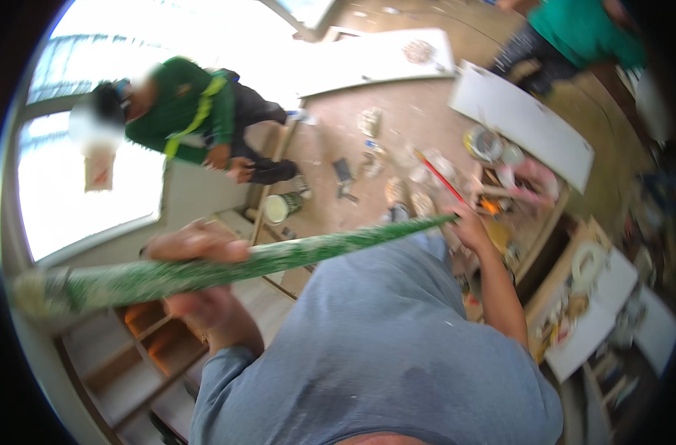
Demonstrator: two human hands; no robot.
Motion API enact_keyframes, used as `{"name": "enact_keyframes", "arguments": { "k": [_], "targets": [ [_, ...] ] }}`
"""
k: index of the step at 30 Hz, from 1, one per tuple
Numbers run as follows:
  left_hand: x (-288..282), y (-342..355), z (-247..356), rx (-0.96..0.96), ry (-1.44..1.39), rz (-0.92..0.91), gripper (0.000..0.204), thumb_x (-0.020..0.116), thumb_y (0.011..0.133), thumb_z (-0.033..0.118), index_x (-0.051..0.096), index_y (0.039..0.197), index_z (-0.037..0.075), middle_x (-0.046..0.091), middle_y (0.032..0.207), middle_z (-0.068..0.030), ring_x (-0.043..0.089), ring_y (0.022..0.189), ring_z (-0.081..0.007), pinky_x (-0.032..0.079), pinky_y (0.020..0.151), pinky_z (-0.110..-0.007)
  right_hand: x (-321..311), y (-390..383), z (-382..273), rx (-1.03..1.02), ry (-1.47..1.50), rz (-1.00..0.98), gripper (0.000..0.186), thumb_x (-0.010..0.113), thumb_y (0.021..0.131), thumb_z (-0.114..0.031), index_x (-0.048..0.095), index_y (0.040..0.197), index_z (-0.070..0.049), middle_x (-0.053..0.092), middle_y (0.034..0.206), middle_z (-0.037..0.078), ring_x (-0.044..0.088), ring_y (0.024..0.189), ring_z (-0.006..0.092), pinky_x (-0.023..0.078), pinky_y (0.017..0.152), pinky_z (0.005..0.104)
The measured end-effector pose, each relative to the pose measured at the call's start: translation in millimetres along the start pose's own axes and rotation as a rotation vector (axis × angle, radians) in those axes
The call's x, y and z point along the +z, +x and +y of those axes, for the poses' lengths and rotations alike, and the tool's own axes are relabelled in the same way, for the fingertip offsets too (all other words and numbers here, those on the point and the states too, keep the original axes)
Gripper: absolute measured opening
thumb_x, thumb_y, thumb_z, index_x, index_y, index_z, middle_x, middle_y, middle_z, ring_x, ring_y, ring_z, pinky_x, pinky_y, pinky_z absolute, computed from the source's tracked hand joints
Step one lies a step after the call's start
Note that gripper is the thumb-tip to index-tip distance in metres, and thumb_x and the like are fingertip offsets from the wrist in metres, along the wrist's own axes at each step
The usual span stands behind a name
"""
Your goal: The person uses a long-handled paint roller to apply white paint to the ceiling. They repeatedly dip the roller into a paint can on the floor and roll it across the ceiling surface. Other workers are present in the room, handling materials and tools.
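A scuffed green pole (316,249) runs across my front, its pale, worn end close at the left. My left hand (207,252) grips it near that end, fingers over the top. My right hand (468,228) is closed around a thin red stick (440,173) that points away over the boards, and the pole's narrow far end meets that hand; whether those fingers hold the pole too I cannot tell. Below the pole are my grey-blue shirt and my feet (405,200) on a dusty brown platform (327,130).
A person in dark green (178,111) is at left by windows, another in bright green (579,33) at top right. A can (279,208), a bucket (483,144), white boards (523,126) and scattered tools lie around. Shelving (115,356) stands below left; cluttered boards (590,319) are at right.
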State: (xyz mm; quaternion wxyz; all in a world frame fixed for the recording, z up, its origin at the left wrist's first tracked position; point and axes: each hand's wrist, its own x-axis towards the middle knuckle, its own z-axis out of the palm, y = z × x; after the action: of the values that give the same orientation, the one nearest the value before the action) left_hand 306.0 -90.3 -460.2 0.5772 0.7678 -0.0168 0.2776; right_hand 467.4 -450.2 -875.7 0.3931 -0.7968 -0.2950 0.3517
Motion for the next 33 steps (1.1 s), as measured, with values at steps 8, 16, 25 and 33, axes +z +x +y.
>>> {"name": "enact_keyframes", "arguments": {
  "k": [8, 16, 25, 33],
  "targets": [
    [-31.9, 9.4, -16.1, 0.016, -0.017, -0.115, 0.066, 0.049, 0.102, 0.061, 0.053, 0.131, 0.002, 0.073, 0.103, -0.0117, 0.051, 0.072, -0.0119, 0.041, 0.067, -0.029, 8.5, -18.9, -21.4, 0.113, 0.019, 0.046, 0.031, 0.075, 0.084, -0.009, 0.071, 0.114, -0.009, 0.066, 0.116, 0.013, 0.064, 0.113, 0.0326, 0.051, 0.099, 0.0402],
    [-37.6, 47.7, -58.3, 0.018, -0.027, 0.016, 0.068, 0.04, 0.108, 0.052, 0.047, 0.137, -0.009, 0.072, 0.109, -0.0195, 0.07, 0.106, -0.0237, 0.052, 0.087, -0.032, 14.0, -27.9, -29.9, 0.147, -0.032, 0.152, 0.029, 0.073, 0.087, -0.013, 0.07, 0.116, -0.009, 0.067, 0.114, 0.014, 0.064, 0.113, 0.0329, 0.05, 0.098, 0.0409],
    [-30.8, 135.3, -45.2, -0.018, 0.147, -0.098, 0.059, 0.043, 0.109, 0.046, 0.052, 0.137, -0.005, 0.072, 0.112, -0.0161, 0.067, 0.096, -0.0193, 0.054, 0.087, -0.032, -11.8, -6.8, -54.5, 0.121, -0.032, 0.229, 0.036, 0.073, 0.09, -0.019, 0.067, 0.123, -0.006, 0.068, 0.116, 0.016, 0.065, 0.112, 0.0328, 0.05, 0.098, 0.0432],
    [2.2, 181.2, -29.6, 0.079, -0.059, -0.148, 0.047, 0.05, 0.109, 0.038, 0.056, 0.132, -0.003, 0.076, 0.096, -0.0046, 0.061, 0.08, -0.0093, 0.05, 0.07, -0.027, -33.9, 14.1, -48.1, 0.057, -0.071, 0.238, 0.038, 0.073, 0.088, -0.014, 0.067, 0.124, -0.004, 0.066, 0.116, 0.019, 0.064, 0.111, 0.0371, 0.049, 0.096, 0.0432]
  ]
}}
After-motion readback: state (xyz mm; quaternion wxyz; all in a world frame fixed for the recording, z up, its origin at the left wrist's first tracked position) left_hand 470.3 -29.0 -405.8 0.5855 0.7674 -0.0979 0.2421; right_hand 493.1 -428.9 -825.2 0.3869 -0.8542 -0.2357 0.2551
